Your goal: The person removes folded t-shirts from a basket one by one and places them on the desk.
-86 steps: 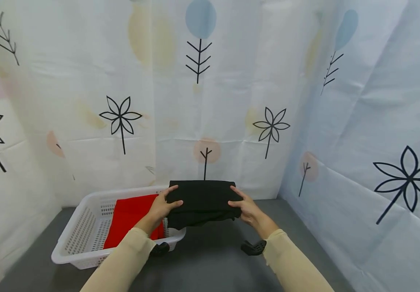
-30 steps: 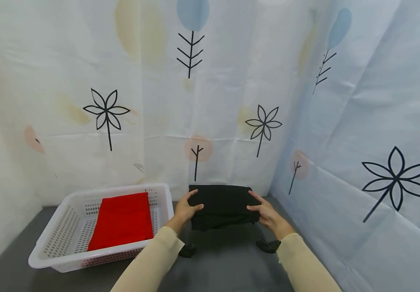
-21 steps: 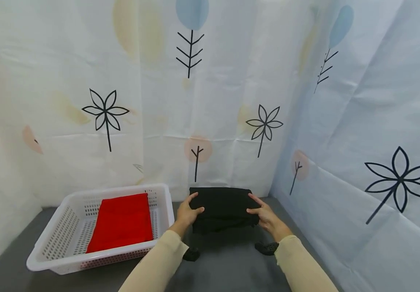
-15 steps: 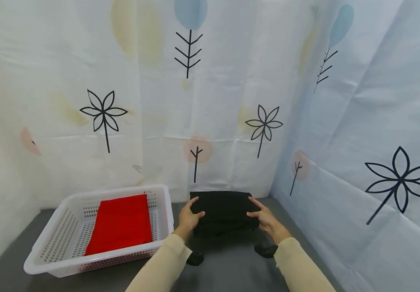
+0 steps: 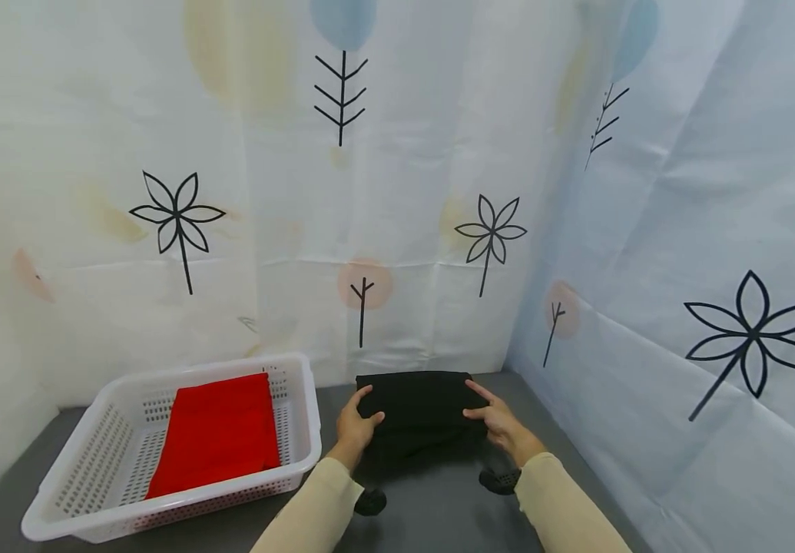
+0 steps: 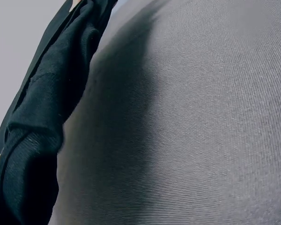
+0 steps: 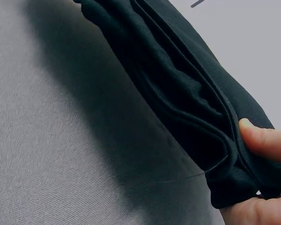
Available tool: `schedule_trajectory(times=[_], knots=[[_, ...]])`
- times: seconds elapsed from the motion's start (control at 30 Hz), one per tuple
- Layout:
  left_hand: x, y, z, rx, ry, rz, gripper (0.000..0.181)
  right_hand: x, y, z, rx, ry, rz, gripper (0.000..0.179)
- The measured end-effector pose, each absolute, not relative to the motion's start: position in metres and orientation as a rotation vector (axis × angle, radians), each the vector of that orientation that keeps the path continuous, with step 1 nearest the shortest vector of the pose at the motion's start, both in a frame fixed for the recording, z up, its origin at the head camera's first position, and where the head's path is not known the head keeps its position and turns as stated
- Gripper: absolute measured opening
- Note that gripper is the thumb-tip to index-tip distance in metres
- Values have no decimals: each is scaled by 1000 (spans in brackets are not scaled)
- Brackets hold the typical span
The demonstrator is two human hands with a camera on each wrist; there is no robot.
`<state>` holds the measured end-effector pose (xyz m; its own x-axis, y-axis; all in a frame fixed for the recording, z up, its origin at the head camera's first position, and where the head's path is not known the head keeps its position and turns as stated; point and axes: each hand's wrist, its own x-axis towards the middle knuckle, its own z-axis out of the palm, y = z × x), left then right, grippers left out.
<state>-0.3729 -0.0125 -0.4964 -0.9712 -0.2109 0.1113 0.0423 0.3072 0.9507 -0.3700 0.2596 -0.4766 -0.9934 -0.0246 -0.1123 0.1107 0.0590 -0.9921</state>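
A folded black cloth point(image 5: 421, 403) spans the gap between my two hands in the head view, right of the basket. My left hand point(image 5: 357, 426) grips its left end, thumb on the near face. At the other end my right hand point(image 5: 504, 427) pinches the cloth between thumb and fingers. In the right wrist view the layered folds of the black cloth point(image 7: 178, 84) show, with the thumb point(image 7: 262, 140) pressed on top. The left wrist view has the cloth's loose lower edge point(image 6: 42, 108) hanging close over the grey surface, casting a shadow; most of the left hand is hidden there.
A white perforated basket point(image 5: 86, 461) stands on the left of the grey table point(image 5: 432, 514), with a folded red cloth point(image 5: 220, 434) lying in it. Patterned white curtains point(image 5: 397, 192) enclose the back and sides.
Both hands have carried the black cloth rightward, away from over the basket's right edge, and then lowered it toward the table. The red cloth has stayed in the basket; the head view has shifted slightly.
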Motion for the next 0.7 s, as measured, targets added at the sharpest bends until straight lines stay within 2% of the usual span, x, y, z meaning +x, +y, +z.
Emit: schedule_trajectory(times=[0.33, 0.7], knots=[[-381, -18, -518, 131, -2387, -1618, 57, -378, 253, -498, 140, 2251, -2043, 67], [-394, -14, -529, 174, -2395, -1562, 57, -391, 251, -499, 118, 2340, -1989, 70]])
